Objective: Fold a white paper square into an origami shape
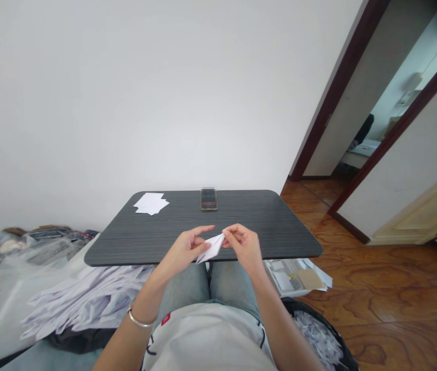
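Observation:
A small folded piece of white paper [214, 248] is held between my two hands, just above the near edge of the dark table [180, 226]. My left hand [188, 248] grips its lower left part with the thumb on top, while the index finger stretches out over it. At the paper's upper right point, the thumb and fingertips of my right hand [245, 245] pinch it. Fold lines run along the paper toward that pinched point. The fingers under the paper are partly hidden.
Several white paper sheets [151, 203] lie at the table's back left. A phone [208, 199] rests near the back edge. Below right are a white box of papers [290, 278] and a black bag of paper scraps [317, 335]. Crumpled white cloth [90, 299] lies at the left.

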The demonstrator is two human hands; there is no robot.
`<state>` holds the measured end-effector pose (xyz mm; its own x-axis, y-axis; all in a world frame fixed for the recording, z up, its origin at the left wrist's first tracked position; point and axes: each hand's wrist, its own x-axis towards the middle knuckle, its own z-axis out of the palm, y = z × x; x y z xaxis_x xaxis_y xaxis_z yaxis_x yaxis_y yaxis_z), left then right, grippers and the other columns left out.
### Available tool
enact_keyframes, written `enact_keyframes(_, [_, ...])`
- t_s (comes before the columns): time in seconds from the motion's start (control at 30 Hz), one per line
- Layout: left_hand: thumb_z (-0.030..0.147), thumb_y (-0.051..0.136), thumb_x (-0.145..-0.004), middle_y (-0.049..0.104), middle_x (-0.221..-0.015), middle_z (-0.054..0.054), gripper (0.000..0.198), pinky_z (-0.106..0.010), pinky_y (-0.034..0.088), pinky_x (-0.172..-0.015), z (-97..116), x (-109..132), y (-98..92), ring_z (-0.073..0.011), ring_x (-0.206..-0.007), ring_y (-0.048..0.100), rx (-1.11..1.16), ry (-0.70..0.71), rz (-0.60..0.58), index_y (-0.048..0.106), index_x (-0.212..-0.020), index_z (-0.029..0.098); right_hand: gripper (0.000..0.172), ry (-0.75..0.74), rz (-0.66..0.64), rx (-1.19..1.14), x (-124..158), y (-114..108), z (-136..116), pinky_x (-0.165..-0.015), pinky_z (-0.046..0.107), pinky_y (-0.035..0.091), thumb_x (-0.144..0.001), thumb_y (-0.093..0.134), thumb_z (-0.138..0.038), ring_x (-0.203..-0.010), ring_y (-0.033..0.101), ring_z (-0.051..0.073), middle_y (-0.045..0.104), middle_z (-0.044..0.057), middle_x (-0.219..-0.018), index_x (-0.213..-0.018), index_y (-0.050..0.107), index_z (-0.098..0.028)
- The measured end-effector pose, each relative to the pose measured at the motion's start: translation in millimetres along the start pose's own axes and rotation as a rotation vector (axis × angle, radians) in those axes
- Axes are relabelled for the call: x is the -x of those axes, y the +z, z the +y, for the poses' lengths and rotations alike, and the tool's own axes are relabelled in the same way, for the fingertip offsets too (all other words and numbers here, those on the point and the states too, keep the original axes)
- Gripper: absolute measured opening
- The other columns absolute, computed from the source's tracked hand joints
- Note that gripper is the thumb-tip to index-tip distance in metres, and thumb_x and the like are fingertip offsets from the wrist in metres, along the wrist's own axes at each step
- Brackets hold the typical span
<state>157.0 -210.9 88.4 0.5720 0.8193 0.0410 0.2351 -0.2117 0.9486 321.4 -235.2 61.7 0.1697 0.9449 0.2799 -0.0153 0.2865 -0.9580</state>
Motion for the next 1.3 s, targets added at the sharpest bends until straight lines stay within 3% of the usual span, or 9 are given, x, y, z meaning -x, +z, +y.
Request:
enact_keyframes(0.2, [0.031,0.051,-0.076,0.031,-0.045,0.011,0.06,-0.018,0.014,-0.042,0.0,-2.2,3.8,-0.0047,-0.041,0.02,0.069,0.041,0.064,0.034,-0.129,0.007,0.034,0.023,0.016,-0.05,2.5,5.3,1.2,-0.04,0.017,0.046,-0.072,0.059,-0.037,-0.048,0.056,0.009,0.056,-0.004,-0.067,-0.099,0.049,-0.02])
enact_keyframes(0.4, [0.029,0.051,-0.077,0.034,-0.045,0.011,0.056,-0.017,0.018,-0.043,2.7,-2.2,7.2,-0.0054,-0.042,0.024,0.009,0.075,0.179,0.037,-0.127,0.009,0.022,0.093,-0.13,0.012,8.1,8.6,5.9,-0.036,0.016,0.039,-0.074,0.056,-0.039,-0.038,0.049,0.007,0.052,-0.006,-0.052,-0.074,0.049,-0.018])
enact_keyframes(0.6, [0.03,0.051,-0.077,0.042,-0.047,0.008,0.05,-0.017,0.024,-0.046,0.9,-3.8,10.8,-0.0062,-0.044,0.031,-0.007,0.101,0.269,0.044,-0.121,0.009,0.018,0.107,-0.103,0.012,9.6,12.0,4.1,-0.037,0.016,0.04,-0.073,0.058,-0.032,-0.043,0.054,0.009,0.056,-0.003,-0.06,-0.076,0.048,-0.018])
enact_keyframes(0.9, [0.03,0.058,-0.072,0.061,-0.065,-0.002,0.022,-0.022,0.04,-0.058,-13.7,-10.8,12.4,-0.0119,-0.058,0.053,0.101,0.094,0.2,0.059,-0.084,0.011,0.015,0.05,-0.024,0.016,7.0,11.3,8.9,-0.044,0.019,0.045,-0.073,0.056,-0.027,-0.056,0.057,0.012,0.059,0.001,-0.068,-0.084,0.058,-0.017])
enact_keyframes(1.13, [0.032,0.06,-0.071,0.053,-0.056,0.002,0.022,-0.018,0.036,-0.047,-12.4,-12.1,13.2,-0.0074,-0.05,0.047,0.252,0.114,0.224,0.052,-0.064,0.013,0.015,-0.05,-0.091,0.044,7.0,9.4,10.1,-0.05,0.022,0.044,-0.075,0.054,-0.025,-0.06,0.054,0.014,0.058,0.002,-0.07,-0.08,0.064,-0.016])
enact_keyframes(1.3, [0.031,0.061,-0.071,0.049,-0.051,0.005,0.024,-0.016,0.032,-0.039,-13.4,-12.7,13.4,-0.0048,-0.042,0.04,0.26,0.119,0.29,0.048,-0.061,0.013,0.01,-0.057,-0.02,-0.05,8.9,13.3,10.8,-0.053,0.021,0.042,-0.075,0.056,-0.027,-0.061,0.053,0.012,0.057,0.0,-0.069,-0.079,0.056,-0.018])
